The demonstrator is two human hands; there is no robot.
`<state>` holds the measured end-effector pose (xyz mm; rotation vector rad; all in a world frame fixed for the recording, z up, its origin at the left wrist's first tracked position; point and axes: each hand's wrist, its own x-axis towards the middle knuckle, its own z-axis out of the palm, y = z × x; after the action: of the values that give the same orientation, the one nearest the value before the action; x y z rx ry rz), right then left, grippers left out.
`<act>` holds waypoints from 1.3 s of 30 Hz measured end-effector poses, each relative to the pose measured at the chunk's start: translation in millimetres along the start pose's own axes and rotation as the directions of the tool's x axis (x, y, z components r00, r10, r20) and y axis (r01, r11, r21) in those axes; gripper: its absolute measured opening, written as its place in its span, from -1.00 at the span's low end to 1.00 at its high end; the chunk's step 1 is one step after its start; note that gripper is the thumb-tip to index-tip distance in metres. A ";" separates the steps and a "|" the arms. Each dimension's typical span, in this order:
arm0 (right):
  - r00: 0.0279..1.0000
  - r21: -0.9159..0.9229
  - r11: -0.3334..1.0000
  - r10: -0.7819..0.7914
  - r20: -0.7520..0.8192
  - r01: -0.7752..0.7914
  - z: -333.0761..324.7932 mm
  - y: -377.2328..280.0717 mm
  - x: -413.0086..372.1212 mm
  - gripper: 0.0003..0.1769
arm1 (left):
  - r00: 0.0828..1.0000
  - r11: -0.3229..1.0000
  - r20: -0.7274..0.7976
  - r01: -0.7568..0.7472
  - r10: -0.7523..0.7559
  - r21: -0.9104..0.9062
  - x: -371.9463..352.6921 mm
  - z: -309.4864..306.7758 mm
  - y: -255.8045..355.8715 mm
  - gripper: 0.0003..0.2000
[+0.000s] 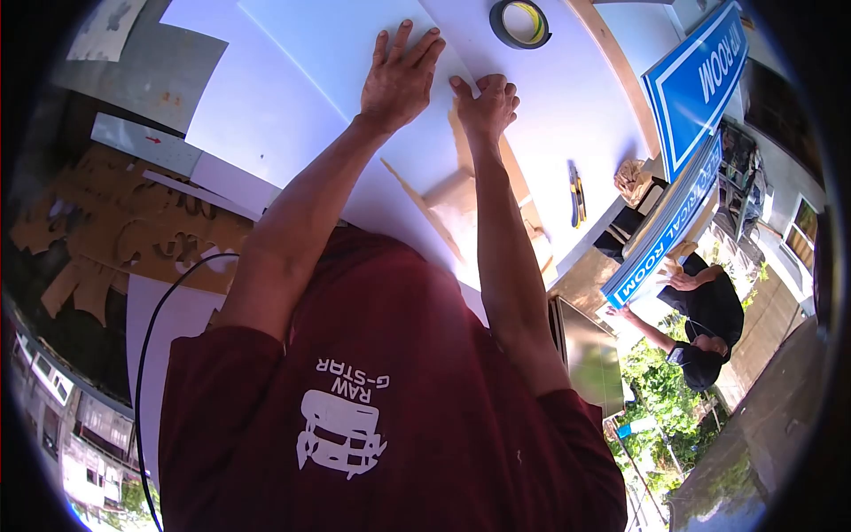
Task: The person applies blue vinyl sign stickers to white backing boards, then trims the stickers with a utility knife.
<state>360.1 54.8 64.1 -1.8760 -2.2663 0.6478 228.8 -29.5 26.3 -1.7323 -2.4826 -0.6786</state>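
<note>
My left hand (399,84) lies flat, fingers spread, on a pale bluish-white sheet (328,53) on the work table. Just right of it, my right hand (486,108) rests by the sheet's edge, thumb stretched out and apart from the loosely bent fingers. Nothing shows in its grasp, though the undersides of the fingers are hidden. A roll of dark tape (520,23) lies beyond my right hand. Nearer the table's right side is a yellow and dark utility knife (576,193).
Blue signs, one reading ELECTRICAL ROOM (669,239), stand at the right, beside a co-worker in dark clothes (709,306) whose hands touch them. Cut brown cardboard (97,222) lies at left. A black cable (146,355) hangs near my left side. Crumpled brown paper (631,180) sits at the table's right.
</note>
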 end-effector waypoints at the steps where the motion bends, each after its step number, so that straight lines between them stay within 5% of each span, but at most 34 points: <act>1: 1.000 0.010 1.000 -0.009 -0.001 0.009 2.0 3.0 -0.1 -0.62 | 1.000 1.000 -0.002 0.001 -0.001 -0.009 0.9 0.2 -1.4 -0.58; 10: 0.981 0.338 0.937 -0.136 0.141 0.082 -6.7 41.5 16.4 -0.61 | 1.000 1.000 0.015 0.009 -0.009 -0.013 0.9 0.3 2.5 -0.57; 13: 0.951 0.242 0.924 -0.309 0.020 0.296 -24.3 38.1 -4.0 -0.53 | 1.000 1.000 0.016 0.010 -0.010 -0.002 -3.0 1.7 2.8 -0.58; 17: 0.750 -0.031 0.753 -0.657 -0.078 0.657 -18.8 45.3 -10.1 -0.58 | 0.997 0.999 -0.076 -0.014 0.011 -0.035 -2.7 4.4 2.9 -0.63; 23: 0.464 -0.111 0.458 -0.885 0.038 0.882 -26.1 45.7 14.4 -0.80 | 0.999 0.989 -0.042 -0.031 0.025 -0.144 0.3 -10.5 3.0 -0.55; 25: 0.375 -0.124 0.362 -0.920 0.111 0.924 -31.6 46.0 19.5 -0.76 | 0.998 0.988 -0.060 -0.036 0.027 -0.152 0.4 -8.8 2.7 -0.55; 39: 0.322 -0.018 0.359 -0.810 0.490 0.933 -111.0 124.5 -94.5 -0.77 | 0.999 0.993 -0.043 -0.037 0.033 -0.108 -0.5 -3.6 0.1 -0.55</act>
<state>533.8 7.8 129.9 -0.1751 -3.2556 0.4953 228.3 -31.3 29.4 -1.7730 -2.4248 -0.8529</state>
